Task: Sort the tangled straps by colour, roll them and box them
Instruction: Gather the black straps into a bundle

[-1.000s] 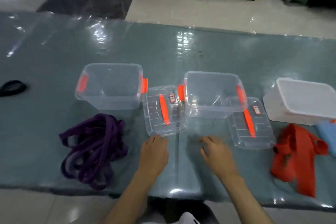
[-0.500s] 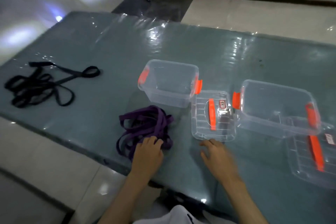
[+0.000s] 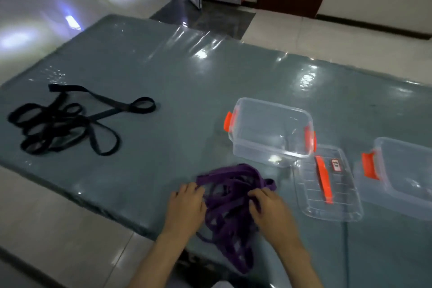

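Observation:
A tangled purple strap [image 3: 230, 208] lies at the table's near edge, part of it hanging over the edge. My left hand [image 3: 187, 208] grips its left side. My right hand [image 3: 268, 208] has its fingers curled into the right side of the tangle. A black strap [image 3: 67, 121] lies in loose loops at the far left of the table. A clear box with orange latches [image 3: 271, 131] stands open just behind the purple strap. Its lid [image 3: 327, 184] lies flat to the right, beside a second clear box [image 3: 402, 175].
The grey-green table [image 3: 175, 91] is covered in shiny plastic film. Its near edge runs diagonally below my hands, with pale tiled floor [image 3: 58, 229] beyond it. Doors and a dark floor panel lie behind the table.
The view has swung left, bringing the black strap fully into sight. My right hand moved left from the bare table onto the purple strap, and both hands now hold the tangle.

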